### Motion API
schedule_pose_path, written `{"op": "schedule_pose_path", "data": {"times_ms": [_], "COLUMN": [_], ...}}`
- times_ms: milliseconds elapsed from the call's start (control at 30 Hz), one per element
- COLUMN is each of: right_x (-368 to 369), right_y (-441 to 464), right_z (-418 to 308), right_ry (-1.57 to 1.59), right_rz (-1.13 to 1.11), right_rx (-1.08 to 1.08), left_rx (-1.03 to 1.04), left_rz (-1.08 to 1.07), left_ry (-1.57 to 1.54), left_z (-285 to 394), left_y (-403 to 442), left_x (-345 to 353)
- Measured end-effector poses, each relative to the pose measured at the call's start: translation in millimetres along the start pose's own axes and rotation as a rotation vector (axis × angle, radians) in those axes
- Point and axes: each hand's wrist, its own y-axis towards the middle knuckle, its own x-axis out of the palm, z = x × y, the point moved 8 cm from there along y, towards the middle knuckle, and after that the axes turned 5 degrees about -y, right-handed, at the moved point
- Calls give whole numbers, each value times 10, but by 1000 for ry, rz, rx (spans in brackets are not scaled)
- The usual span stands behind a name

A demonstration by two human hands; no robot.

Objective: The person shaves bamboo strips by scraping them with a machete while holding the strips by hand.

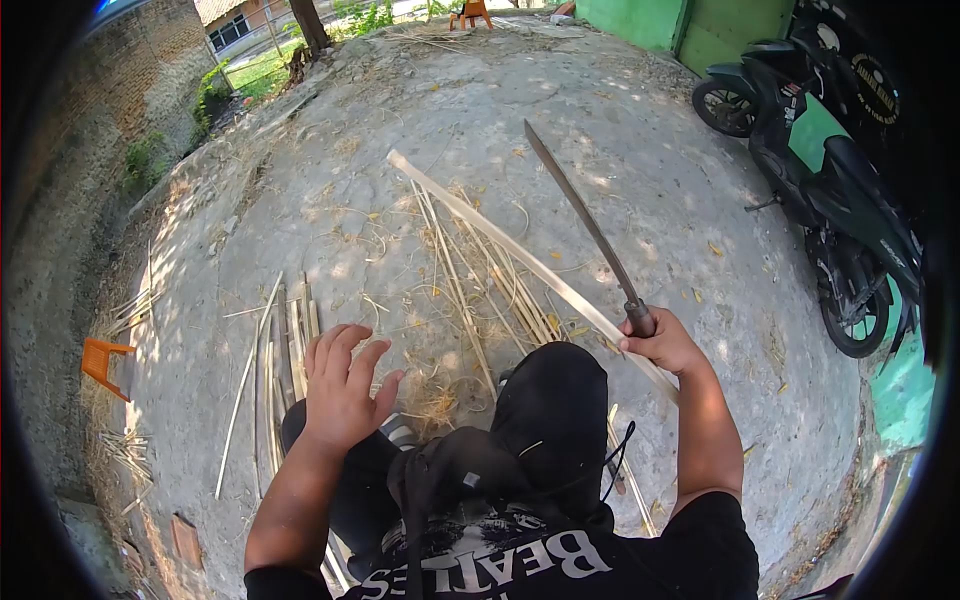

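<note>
My right hand (664, 342) is closed round the dark handle of a machete (580, 206), its long blade pointing forward and slightly left. A pale, flat bamboo strip (510, 243) runs slantwise past the same hand, by the thumb. Whether the fingers also grip the strip, I cannot tell. My left hand (345, 388) is raised with fingers apart and nothing in it, near my left knee. Beyond my knees lies a bundle of thin bamboo strips (512, 285) on the concrete. More strips (292, 345) lie beyond the left hand.
A black and green motorcycle (835, 165) stands at the right by a green wall. At the left, an orange stool (104, 366) is near a brick wall (130, 80) and short bamboo pieces (128, 452). Shavings (435, 408) litter the concrete floor (330, 150).
</note>
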Motion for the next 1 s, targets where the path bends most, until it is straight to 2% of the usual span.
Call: {"op": "schedule_pose_path", "data": {"times_ms": [33,133,233,367,400,500,533,633,767,867,1000], "right_x": [53,252,385,472,504,600,628,625,282,113,429], "right_y": [1,-63,-81,-146,-160,-175,-166,-84,125,147,265], "right_z": [-156,-476,-740,-940,-1027,-1231,-1294,-1536,-1956,-2291,-2429], "right_ry": [-30,-49,-187,-288,-282,-316,-338,-360,-756,-871,-817], "right_rz": [-44,-281,-444,-550,-565,-603,-614,-565,-215,112,97], "right_rx": [-19,-15,-75,-122,-140,-170,-178,-227,-393,-439,-382], "left_rx": [73,44,15,-193,-85,11,-52,-219,-442,-642,-1009], "left_rz": [-14,-5,-141,-565,-489,-317,-392,-425,-430,-360,-285], "left_ry": [53,283,272,-19,14,24,51,52,105,88,7], "left_z": [52,-72,-377,-663,-585,-452,-524,-684,-819,-958,-843], "left_y": [114,388,418,-51,-96,-238,-347,-598,-869,-1352,-1981], "left_x": [-7,-119,-239,-198,-274,-410,-365,-401,-680,-773,-835]}}
